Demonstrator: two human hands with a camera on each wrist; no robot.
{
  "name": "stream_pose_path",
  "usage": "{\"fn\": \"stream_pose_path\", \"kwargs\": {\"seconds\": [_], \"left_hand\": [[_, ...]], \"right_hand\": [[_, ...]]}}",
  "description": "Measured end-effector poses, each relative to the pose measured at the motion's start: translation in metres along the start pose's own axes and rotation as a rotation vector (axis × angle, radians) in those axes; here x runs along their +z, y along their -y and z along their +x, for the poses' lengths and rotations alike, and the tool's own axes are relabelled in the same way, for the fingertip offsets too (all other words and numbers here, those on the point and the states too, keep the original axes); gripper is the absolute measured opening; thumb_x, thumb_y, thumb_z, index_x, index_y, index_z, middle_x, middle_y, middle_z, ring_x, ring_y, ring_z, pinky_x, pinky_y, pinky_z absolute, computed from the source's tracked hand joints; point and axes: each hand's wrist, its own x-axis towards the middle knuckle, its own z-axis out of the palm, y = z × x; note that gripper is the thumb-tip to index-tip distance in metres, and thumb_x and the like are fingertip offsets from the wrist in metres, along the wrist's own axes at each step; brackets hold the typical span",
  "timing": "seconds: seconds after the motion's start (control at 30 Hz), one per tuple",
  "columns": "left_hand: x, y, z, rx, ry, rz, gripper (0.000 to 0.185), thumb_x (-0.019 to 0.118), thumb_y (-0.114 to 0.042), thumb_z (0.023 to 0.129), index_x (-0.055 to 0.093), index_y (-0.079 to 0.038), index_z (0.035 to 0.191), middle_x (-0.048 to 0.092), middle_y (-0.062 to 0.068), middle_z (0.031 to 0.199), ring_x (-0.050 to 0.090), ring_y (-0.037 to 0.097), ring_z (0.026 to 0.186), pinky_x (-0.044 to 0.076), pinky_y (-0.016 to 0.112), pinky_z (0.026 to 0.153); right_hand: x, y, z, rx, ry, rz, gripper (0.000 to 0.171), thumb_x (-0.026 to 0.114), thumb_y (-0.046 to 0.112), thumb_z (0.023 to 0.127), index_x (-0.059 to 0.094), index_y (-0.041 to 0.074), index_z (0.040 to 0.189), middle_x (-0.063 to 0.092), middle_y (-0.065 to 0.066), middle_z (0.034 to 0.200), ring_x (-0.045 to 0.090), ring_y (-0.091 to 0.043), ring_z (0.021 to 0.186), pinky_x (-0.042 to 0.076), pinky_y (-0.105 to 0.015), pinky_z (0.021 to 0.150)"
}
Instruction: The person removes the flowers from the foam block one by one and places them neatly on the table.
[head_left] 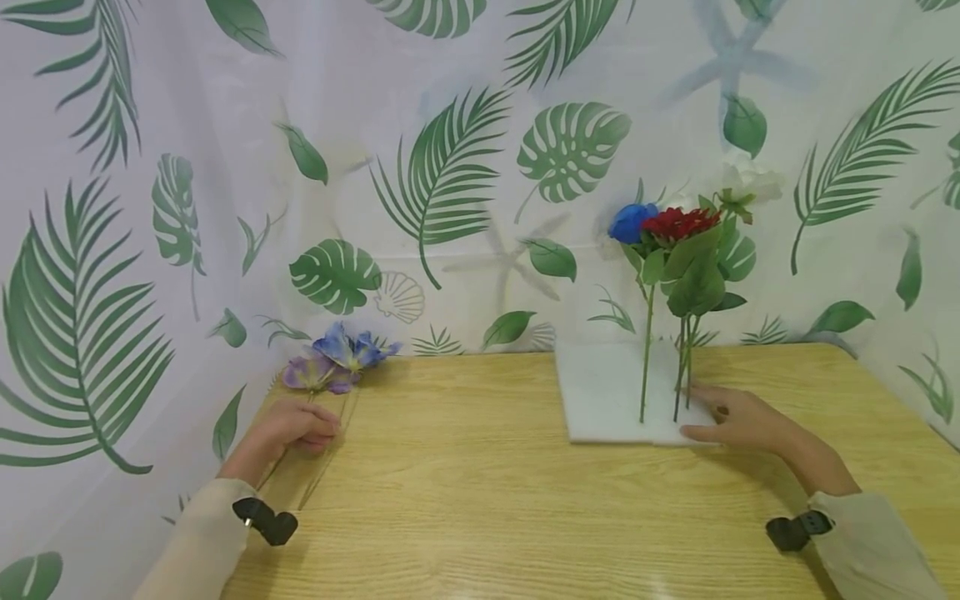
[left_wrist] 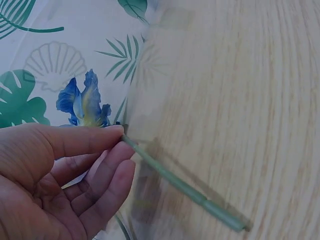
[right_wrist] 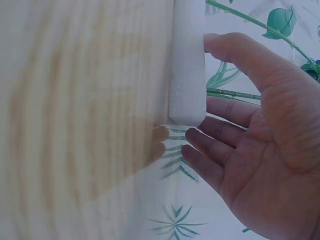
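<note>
My left hand (head_left: pixel 318 427) lies at the table's left edge and pinches the thin green stem (left_wrist: pixel 180 182) of a blue artificial flower (left_wrist: pixel 82 102) between thumb and fingers (left_wrist: pixel 117 155). That blue flower (head_left: pixel 354 348) lies beside a purple one (head_left: pixel 309 375) at the back left. My right hand (head_left: pixel 699 417) rests with straight fingers on the near right corner of a white foam block (head_left: pixel 600 392). Its thumb touches the block's edge (right_wrist: pixel 187 65). Standing upright in the block are a blue rose (head_left: pixel 630 222), a red flower (head_left: pixel 678 223) and a white flower (head_left: pixel 750 183).
A wooden table (head_left: pixel 480 500) carries everything. A leaf-print curtain (head_left: pixel 420 167) closes the back and both sides close to the table's edges. Green stems (right_wrist: pixel 235 93) rise just behind my right fingers.
</note>
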Motion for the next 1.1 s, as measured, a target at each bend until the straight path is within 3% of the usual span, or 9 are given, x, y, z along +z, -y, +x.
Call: {"fn": "stream_pose_path", "kwargs": {"seconds": [0.33,0.6,1.1], "left_hand": [[-0.0004,0.0022,0.0054,-0.050,0.000,0.039,0.027,0.072,-0.002,0.090,0.070,0.015,0.111,0.076,0.000,0.077,0.069,0.008,0.067,0.062,0.026,0.064],[0.0017,0.0045,0.0079,-0.059,-0.021,0.113,0.019,0.075,-0.006,0.089,0.077,0.007,0.103,0.076,-0.002,0.076,0.068,0.008,0.070,0.058,0.025,0.062],[0.0034,0.0039,0.0032,-0.043,-0.021,0.185,0.019,0.075,-0.006,0.087,0.075,0.007,0.101,0.076,0.002,0.079,0.069,0.012,0.071,0.059,0.028,0.063]], "right_hand": [[0.0004,-0.0013,0.0001,-0.006,0.002,0.006,0.086,0.077,0.040,0.091,0.042,-0.012,0.148,0.038,-0.040,0.151,0.045,-0.059,0.131,0.049,-0.065,0.101],[0.0002,0.0005,-0.0013,-0.007,0.005,0.006,0.086,0.077,0.040,0.091,0.041,-0.013,0.148,0.038,-0.040,0.151,0.046,-0.060,0.130,0.049,-0.065,0.101],[-0.0023,0.0056,-0.0007,0.025,0.027,0.015,0.089,0.075,0.042,0.092,0.038,-0.013,0.150,0.036,-0.040,0.152,0.044,-0.060,0.132,0.049,-0.065,0.101]]}}
